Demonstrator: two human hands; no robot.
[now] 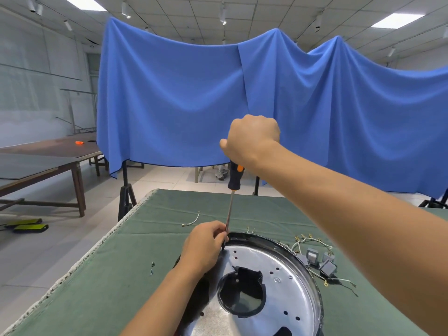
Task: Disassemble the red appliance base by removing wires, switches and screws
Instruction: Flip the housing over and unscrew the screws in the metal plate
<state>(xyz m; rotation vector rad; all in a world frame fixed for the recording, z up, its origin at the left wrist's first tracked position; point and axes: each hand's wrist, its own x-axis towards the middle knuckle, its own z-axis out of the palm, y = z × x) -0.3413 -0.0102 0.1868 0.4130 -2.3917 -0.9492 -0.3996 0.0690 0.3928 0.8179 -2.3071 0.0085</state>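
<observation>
- Appliance base (278,282): lies on the green table cover (121,275), silver plate up
- Right of base: detached wires (312,241) and grey switches (317,260)
- Left of base: two loose screws (152,267)
- Beyond base: single white wire (192,220)
- Right hand (252,139): clenched on screwdriver (234,190) handle, above base
- Left hand (206,246): pinches shaft at the base's far rim

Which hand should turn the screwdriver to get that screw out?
Probably the right hand: it already grips the screwdriver handle from above, so it can twist. The left hand pinches the shaft low down, beside the appliance base rim, steadying the tip.
</observation>
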